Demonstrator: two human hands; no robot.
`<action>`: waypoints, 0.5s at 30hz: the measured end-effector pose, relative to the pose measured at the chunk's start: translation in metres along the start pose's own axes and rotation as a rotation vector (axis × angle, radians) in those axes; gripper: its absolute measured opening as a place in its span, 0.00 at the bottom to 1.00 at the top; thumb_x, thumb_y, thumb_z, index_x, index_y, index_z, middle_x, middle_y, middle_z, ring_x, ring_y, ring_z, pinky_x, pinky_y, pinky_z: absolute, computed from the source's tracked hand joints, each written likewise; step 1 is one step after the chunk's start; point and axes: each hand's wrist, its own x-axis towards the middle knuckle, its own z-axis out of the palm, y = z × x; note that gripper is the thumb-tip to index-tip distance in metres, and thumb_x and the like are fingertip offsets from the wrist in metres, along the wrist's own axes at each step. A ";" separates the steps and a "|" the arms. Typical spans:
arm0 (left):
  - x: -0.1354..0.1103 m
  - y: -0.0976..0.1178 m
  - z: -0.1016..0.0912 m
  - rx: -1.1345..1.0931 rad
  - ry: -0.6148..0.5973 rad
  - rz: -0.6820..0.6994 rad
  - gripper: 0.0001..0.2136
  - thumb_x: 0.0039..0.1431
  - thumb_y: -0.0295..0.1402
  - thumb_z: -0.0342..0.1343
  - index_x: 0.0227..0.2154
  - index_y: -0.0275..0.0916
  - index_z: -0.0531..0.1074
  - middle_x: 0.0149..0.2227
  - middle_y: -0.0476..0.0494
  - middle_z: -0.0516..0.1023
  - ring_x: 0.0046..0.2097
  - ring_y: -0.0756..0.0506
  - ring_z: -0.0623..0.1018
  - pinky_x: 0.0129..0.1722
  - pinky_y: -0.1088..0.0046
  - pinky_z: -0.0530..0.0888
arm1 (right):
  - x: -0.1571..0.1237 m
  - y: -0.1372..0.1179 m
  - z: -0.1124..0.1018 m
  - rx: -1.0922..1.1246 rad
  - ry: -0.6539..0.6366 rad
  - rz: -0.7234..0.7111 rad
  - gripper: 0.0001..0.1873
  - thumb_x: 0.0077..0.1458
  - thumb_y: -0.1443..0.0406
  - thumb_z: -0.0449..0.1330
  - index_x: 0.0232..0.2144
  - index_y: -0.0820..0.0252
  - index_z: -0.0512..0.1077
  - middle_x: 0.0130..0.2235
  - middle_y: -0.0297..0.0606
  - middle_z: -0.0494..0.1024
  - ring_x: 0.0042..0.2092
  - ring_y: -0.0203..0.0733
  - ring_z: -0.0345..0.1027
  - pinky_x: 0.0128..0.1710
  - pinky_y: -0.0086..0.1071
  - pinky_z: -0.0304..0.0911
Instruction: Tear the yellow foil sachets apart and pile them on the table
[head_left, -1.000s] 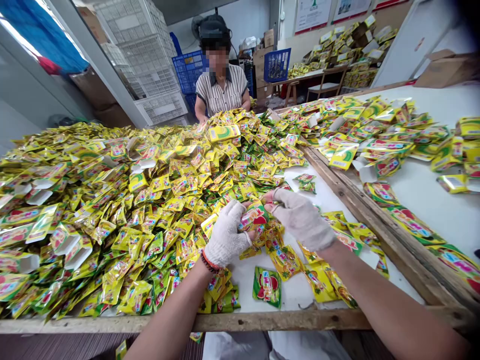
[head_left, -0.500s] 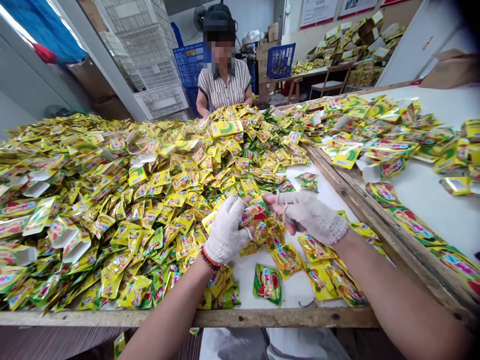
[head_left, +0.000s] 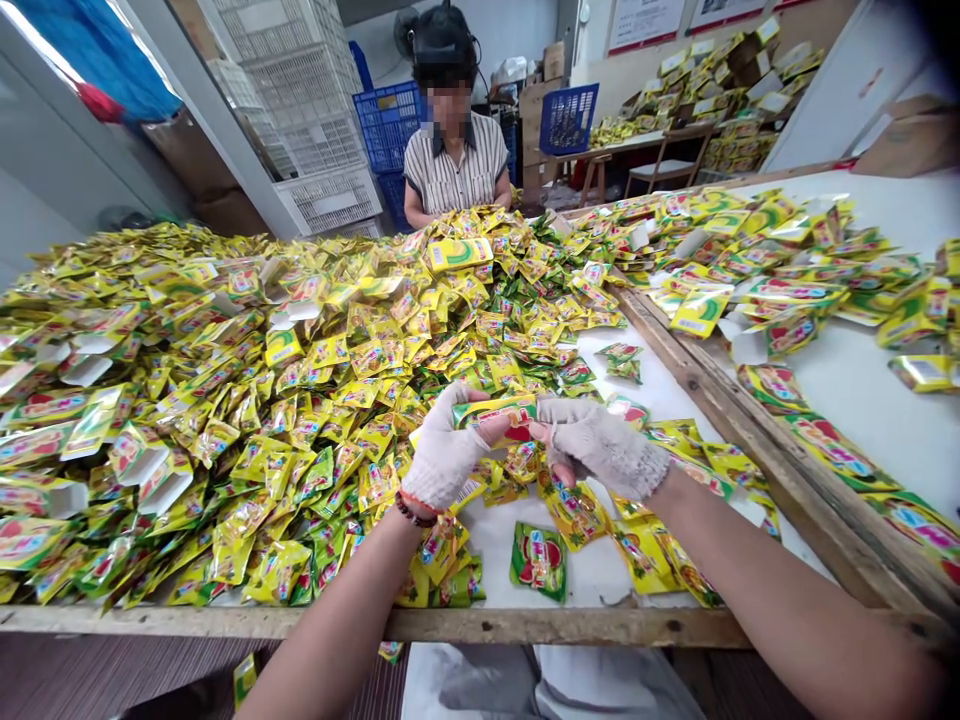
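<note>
In my gloved left hand (head_left: 442,452) is a small printed candy box (head_left: 501,410), yellow and green with red fruit on it. The thumb lies across its front, the fingers behind. My right hand (head_left: 604,445), also in a fingerless white glove, has its thumb and fingertips closed at the box's right end. Whether that end's flap is open I cannot tell. Below the hands, a green watermelon candy packet (head_left: 538,562) lies flat on the white tabletop. Yellow pineapple packets (head_left: 574,515) lie between it and my right forearm.
A large heap of packets (head_left: 300,350) mixed with open boxes (head_left: 142,465) fills the left side. A wooden divider (head_left: 697,375) runs along the right, with more boxes (head_left: 829,450) beyond it. Across the table a person (head_left: 456,160) in a striped shirt faces the heap.
My right hand has moved in from slightly apart to the box's right end. The box has turned in my left hand, its long printed side now facing me.
</note>
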 end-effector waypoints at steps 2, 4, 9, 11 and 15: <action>0.001 -0.001 0.001 -0.017 0.038 0.002 0.20 0.50 0.44 0.66 0.39 0.40 0.65 0.32 0.48 0.77 0.30 0.48 0.77 0.29 0.72 0.76 | 0.001 0.001 0.000 -0.074 -0.016 -0.013 0.17 0.56 0.51 0.55 0.26 0.57 0.63 0.13 0.27 0.64 0.15 0.31 0.54 0.18 0.26 0.45; 0.002 -0.002 0.002 0.047 0.082 0.070 0.18 0.49 0.43 0.66 0.36 0.40 0.66 0.31 0.49 0.76 0.30 0.50 0.76 0.30 0.75 0.75 | 0.005 0.003 -0.003 -0.234 0.102 -0.120 0.20 0.55 0.51 0.56 0.21 0.58 0.61 0.14 0.27 0.61 0.18 0.30 0.53 0.20 0.27 0.46; 0.000 0.000 0.002 0.275 0.089 0.199 0.19 0.56 0.44 0.60 0.47 0.42 0.67 0.41 0.45 0.76 0.38 0.48 0.76 0.37 0.71 0.76 | 0.011 0.003 -0.013 -0.555 0.374 -0.340 0.21 0.54 0.54 0.58 0.17 0.60 0.63 0.20 0.29 0.60 0.26 0.32 0.51 0.26 0.29 0.45; 0.000 0.000 0.002 0.336 0.076 0.239 0.18 0.58 0.45 0.57 0.47 0.42 0.68 0.46 0.43 0.74 0.43 0.46 0.76 0.40 0.69 0.76 | 0.010 0.000 -0.013 -0.561 0.340 -0.313 0.20 0.54 0.54 0.58 0.17 0.60 0.63 0.20 0.29 0.59 0.26 0.31 0.50 0.26 0.29 0.45; 0.005 -0.003 0.000 0.235 0.033 0.297 0.28 0.57 0.50 0.57 0.56 0.42 0.60 0.49 0.39 0.72 0.45 0.45 0.76 0.40 0.69 0.76 | 0.004 -0.005 -0.020 -0.440 0.333 -0.260 0.18 0.52 0.54 0.60 0.18 0.60 0.67 0.19 0.29 0.61 0.25 0.32 0.52 0.24 0.28 0.46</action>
